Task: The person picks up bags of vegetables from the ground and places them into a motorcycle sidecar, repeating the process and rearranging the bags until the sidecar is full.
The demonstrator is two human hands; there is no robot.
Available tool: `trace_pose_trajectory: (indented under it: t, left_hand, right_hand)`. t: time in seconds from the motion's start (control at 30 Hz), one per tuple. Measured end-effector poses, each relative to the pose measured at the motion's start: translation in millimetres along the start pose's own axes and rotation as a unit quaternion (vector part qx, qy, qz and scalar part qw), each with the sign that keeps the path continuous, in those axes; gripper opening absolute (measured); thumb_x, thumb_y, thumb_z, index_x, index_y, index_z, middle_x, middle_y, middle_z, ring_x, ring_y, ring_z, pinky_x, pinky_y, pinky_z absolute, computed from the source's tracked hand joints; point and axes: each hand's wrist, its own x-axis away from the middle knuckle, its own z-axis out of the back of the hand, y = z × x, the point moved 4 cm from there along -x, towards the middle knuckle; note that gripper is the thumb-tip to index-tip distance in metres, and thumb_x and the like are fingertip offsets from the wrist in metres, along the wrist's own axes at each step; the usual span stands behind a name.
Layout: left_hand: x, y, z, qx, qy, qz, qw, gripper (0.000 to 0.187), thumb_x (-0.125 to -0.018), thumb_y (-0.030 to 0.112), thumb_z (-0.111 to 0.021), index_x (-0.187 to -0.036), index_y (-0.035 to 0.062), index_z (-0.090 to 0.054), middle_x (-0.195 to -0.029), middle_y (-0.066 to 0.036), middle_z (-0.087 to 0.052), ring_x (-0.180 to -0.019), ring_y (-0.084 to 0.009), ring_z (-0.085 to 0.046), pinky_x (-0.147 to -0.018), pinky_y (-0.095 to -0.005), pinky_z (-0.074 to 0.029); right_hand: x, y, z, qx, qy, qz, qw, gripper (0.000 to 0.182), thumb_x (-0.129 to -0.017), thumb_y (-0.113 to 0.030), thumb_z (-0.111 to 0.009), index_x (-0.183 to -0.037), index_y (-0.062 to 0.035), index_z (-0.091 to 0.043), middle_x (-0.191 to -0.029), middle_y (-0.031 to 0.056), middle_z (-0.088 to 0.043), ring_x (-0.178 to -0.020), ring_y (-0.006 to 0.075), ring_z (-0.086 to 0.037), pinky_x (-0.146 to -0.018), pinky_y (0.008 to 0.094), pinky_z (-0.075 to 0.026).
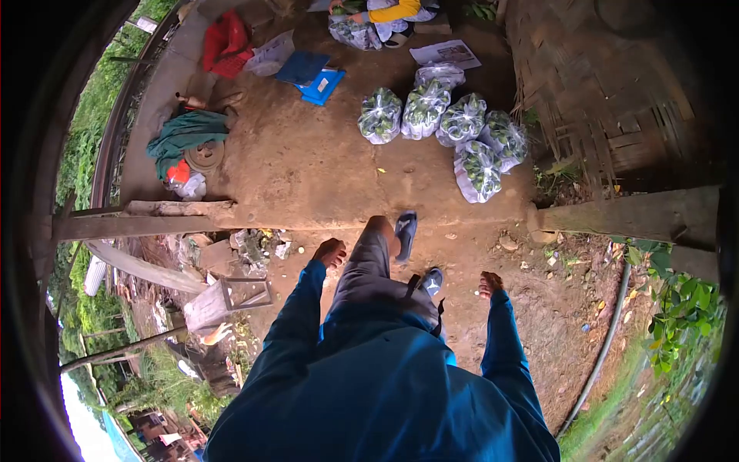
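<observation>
My left hand (331, 252) hangs beside my raised left leg, its fingers curled in and nothing visible in them. Out to the other side, my right hand (490, 283) is held over the dirt with curled fingers, also with nothing visible in it. Neither hand touches any object. Ahead on the ground, several clear plastic bags of green produce (463, 121) stand in a cluster. The nearest bag (477, 171) is at the cluster's lower right. I wear blue sandals (406, 229), one foot forward on the edge of the packed earth floor.
A person in a yellow sleeve (394, 11) crouches at the far end by another filled bag (355, 32). Blue folded sheets (322, 85), a red basket (228, 48) and a green cloth (187, 137) lie leftward. Wooden beams (146, 225) flank the passage; a woven wall (593, 69) stands right.
</observation>
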Motion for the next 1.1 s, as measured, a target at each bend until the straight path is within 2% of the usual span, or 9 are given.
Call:
trace_pose_trajectory:
  t: [0.07, 0.1, 0.37, 0.57, 0.63, 0.7, 0.87, 1.0, 1.1]
  left_hand:
    - [-6, 4, 2, 0.098, -0.003, 0.071, 0.993, 0.025, -0.079, 0.029, -0.043, -0.088, 0.0072, -0.05, -0.073, -0.005, -0.053, -0.05, -0.0134, -0.046, -0.042, -0.028, -0.034]
    - [-18, 1, 4, 0.101, 0.002, 0.085, 0.991, 0.026, -0.078, 0.031, -0.045, -0.089, 0.0077, -0.051, -0.076, -0.004, -0.053, -0.052, -0.0139, -0.047, -0.045, -0.0285, -0.036]
    - [-166, 68, 2, -0.156, -0.062, 0.167, 0.972, 0.03, -0.082, 0.039, -0.044, -0.09, 0.0116, -0.054, -0.081, -0.004, -0.06, -0.06, -0.0185, -0.055, -0.057, -0.035, -0.046]
    - [-305, 234, 12, -0.352, 0.029, -0.105, 0.929, 0.026, -0.081, 0.035, -0.047, -0.085, 0.0107, -0.055, -0.076, -0.01, -0.059, -0.062, -0.0198, -0.057, -0.055, -0.0328, -0.046]
    - [-346, 297, 13, -0.413, 0.073, -0.254, 0.872, 0.02, -0.08, 0.027, -0.049, -0.082, 0.0075, -0.054, -0.07, -0.014, -0.056, -0.065, -0.0261, -0.057, -0.058, -0.0346, -0.045]
    - [-390, 349, 17, -0.436, 0.076, -0.349, 0.826, 0.017, -0.076, 0.021, -0.053, -0.086, 0.0065, -0.052, -0.072, -0.016, -0.054, -0.07, -0.0314, -0.055, -0.061, -0.0411, -0.044]
    - [-465, 432, 18, -0.585, 0.13, -0.473, 0.646, 0.036, -0.072, 0.024, -0.057, -0.103, 0.0087, -0.048, -0.1, -0.013, -0.051, -0.09, -0.0345, -0.05, -0.066, -0.0439, -0.044]
    - [-503, 433, 24, -0.739, 0.097, -0.194, 0.638, 0.063, -0.073, 0.045, -0.05, -0.128, 0.0192, -0.034, -0.136, -0.008, -0.029, -0.116, -0.0398, -0.034, -0.084, -0.0504, -0.038]
    - [-504, 420, 22, -0.741, 0.072, -0.181, 0.643, 0.074, -0.07, 0.042, -0.051, -0.134, 0.0164, -0.025, -0.14, -0.012, -0.021, -0.097, -0.0401, -0.051, -0.073, -0.0485, -0.045]
  right_hand:
    - [-6, -8, 2, 0.042, 0.066, -0.015, 0.997, 0.027, -0.076, -0.034, -0.06, -0.062, -0.022, -0.04, -0.053, -0.009, -0.033, -0.046, 0.0044, -0.037, -0.044, 0.0237, -0.035]
    - [-44, 10, 18, 0.044, 0.025, -0.031, 0.998, 0.026, -0.076, -0.036, -0.061, -0.09, -0.0143, -0.055, -0.071, 0.0, -0.052, -0.059, 0.0134, -0.049, -0.053, 0.0345, -0.045]
    - [-87, -18, -1, 0.117, 0.073, -0.111, 0.984, 0.037, -0.077, -0.037, -0.059, -0.104, -0.0114, -0.054, -0.093, 0.0084, -0.058, -0.081, 0.0241, -0.059, -0.064, 0.0414, -0.05]
    - [-177, -93, -11, 0.087, 0.084, -0.134, 0.984, 0.034, -0.078, -0.039, -0.06, -0.1, -0.0151, -0.052, -0.096, 0.0048, -0.054, -0.08, 0.022, -0.056, -0.066, 0.0442, -0.049]
    - [-236, -117, -4, 0.179, 0.107, -0.073, 0.975, 0.031, -0.077, -0.037, -0.061, -0.096, -0.013, -0.054, -0.081, 0.0042, -0.056, -0.069, 0.0182, -0.057, -0.055, 0.0377, -0.05]
    - [-280, -159, -4, 0.251, 0.219, 0.04, 0.942, 0.033, -0.068, -0.038, -0.057, -0.077, -0.0068, -0.062, -0.072, 0.0138, -0.063, -0.069, 0.0287, -0.06, -0.066, 0.0391, -0.048]
    - [-321, -281, -24, 0.313, 0.321, 0.284, 0.848, 0.041, -0.068, -0.026, -0.067, -0.098, -0.0035, -0.052, -0.097, 0.018, -0.052, -0.096, 0.0329, -0.047, -0.084, 0.0403, -0.039]
    - [-372, -294, -12, 0.354, 0.333, 0.227, 0.844, 0.051, -0.067, -0.026, -0.065, -0.109, -0.0044, -0.046, -0.114, 0.0218, -0.044, -0.105, 0.0368, -0.041, -0.09, 0.0441, -0.035]
    - [-393, -275, -17, 0.397, 0.307, 0.188, 0.844, 0.057, -0.068, -0.027, -0.064, -0.117, -0.008, -0.041, -0.124, 0.0246, -0.036, -0.108, 0.0417, -0.038, -0.09, 0.0473, -0.035]
